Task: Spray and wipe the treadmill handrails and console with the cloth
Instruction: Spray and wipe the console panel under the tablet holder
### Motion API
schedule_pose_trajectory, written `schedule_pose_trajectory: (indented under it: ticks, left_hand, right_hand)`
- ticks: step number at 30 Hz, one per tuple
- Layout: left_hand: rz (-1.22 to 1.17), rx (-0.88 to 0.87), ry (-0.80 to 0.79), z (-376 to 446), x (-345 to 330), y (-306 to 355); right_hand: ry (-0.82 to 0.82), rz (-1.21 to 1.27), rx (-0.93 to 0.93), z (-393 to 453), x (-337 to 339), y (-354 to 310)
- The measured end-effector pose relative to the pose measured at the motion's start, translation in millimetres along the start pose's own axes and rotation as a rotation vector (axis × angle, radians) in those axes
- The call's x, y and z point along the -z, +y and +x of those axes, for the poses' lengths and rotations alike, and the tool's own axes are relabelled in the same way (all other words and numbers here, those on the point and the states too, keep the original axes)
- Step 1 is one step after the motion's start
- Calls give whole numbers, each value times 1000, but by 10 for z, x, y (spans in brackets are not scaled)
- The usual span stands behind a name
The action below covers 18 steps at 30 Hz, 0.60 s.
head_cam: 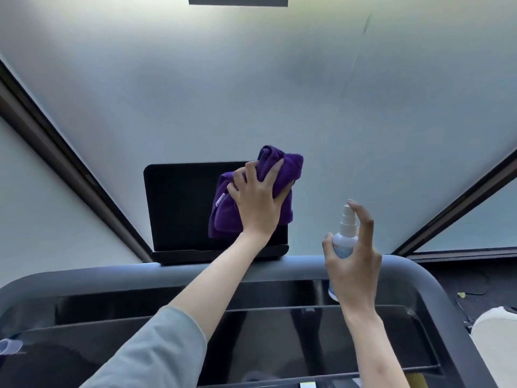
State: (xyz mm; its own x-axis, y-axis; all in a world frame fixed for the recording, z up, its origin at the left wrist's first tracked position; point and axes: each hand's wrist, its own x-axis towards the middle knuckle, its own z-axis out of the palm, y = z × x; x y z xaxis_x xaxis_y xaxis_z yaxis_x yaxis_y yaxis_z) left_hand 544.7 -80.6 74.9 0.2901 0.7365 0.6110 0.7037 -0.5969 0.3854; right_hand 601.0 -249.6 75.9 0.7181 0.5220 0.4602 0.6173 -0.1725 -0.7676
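Note:
My left hand (258, 200) presses a folded purple cloth (288, 169) flat against the right half of the dark console screen (179, 203). My right hand (354, 259) holds a small white spray bottle (347, 233) upright to the right of the screen, with the index finger curled over the nozzle. The grey handrail bar (117, 275) runs across below the screen and curves down at both sides. The lower part of the bottle is hidden behind my palm.
Frosted window panes with dark frames (56, 152) fill the background. A glossy black console tray (279, 331) lies under the handrail. A white object (495, 334) sits at the right edge, and a cable (464, 306) lies on the dark floor beside it.

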Motion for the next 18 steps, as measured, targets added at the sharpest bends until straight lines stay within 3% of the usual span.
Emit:
schedule_pose_trajectory:
  ticks: [7, 10, 14, 18]
  left_hand:
    - [27, -208, -235, -669, -1, -31]
    - [-72, -171, -259, -512, 201, -195]
    - [-190, -14, -121, -242, 367, -424]
    - [-31, -178, -297, -674, 246, -336]
  right_hand:
    - [-14, -16, 3, -19, -51, -31]
    - [-1, -17, 3, -4, -55, -25]
    - [14, -1, -10, -39, -89, -38]
    - [-14, -2, 5, -114, -226, -147]
